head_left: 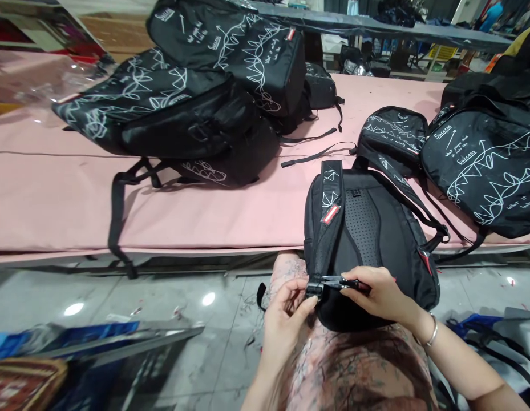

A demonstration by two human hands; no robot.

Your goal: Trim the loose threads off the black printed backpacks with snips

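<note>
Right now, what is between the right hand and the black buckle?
The silver blades of the snips, pointing from the right hand toward the buckle, in the head view.

Room over the pink table (230, 220) between near backpack (387, 228) and obstructing backpack pile (179, 134)

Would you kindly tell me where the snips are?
In the head view, low and right of centre, the snips sit in the right hand, beside the buckle the left hand holds.

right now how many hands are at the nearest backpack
2: the left hand holds a strap end low on the backpack; the right hand holds snips beside it. No others show there.
</note>
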